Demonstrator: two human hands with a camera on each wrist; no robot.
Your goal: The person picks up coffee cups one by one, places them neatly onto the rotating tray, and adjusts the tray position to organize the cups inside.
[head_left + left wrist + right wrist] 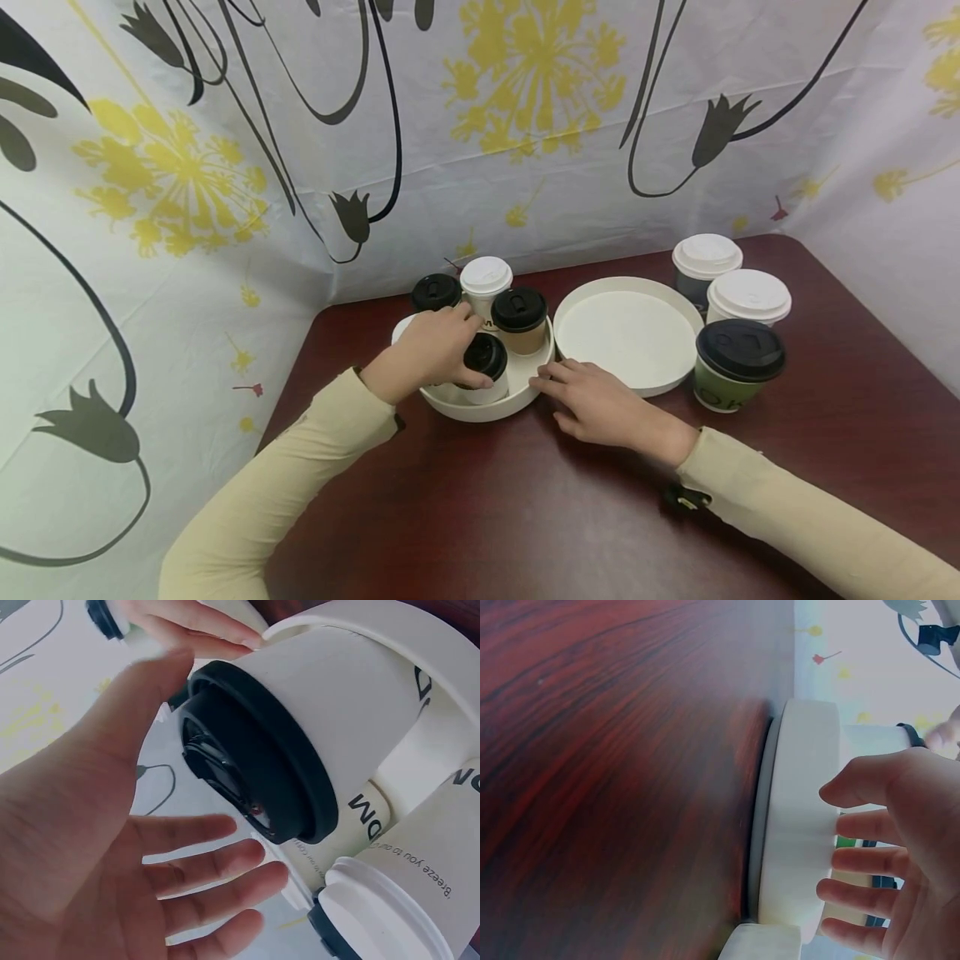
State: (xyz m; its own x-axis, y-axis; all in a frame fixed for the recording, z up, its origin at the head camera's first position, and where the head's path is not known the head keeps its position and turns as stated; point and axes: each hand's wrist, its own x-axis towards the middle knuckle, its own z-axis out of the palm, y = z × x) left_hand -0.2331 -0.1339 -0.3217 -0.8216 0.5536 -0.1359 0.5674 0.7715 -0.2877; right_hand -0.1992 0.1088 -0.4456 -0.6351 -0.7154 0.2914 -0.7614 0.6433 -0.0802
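A white paper cup with a black lid [489,354] stands near the front of the left round white tray [491,412]. Over it reaches my left hand [429,350]; in the left wrist view the thumb and fingers spread loosely around the lid [255,750], fingers apart from it. My right hand [603,404] lies at the tray's right side, fingers extended toward its wall [802,817]; whether they touch is unclear. Sharing that tray are a brown cup [525,340] with a black lid and a white-lidded cup [486,279]. My left hand and wrist partly hide other cups.
Right of the left tray sits another round white tray [626,333]. Beside it stand a green cup [727,387] with a black lid and two white-lidded cups [748,298]. Patterned fabric [420,167] hangs behind the dark red table [495,517].
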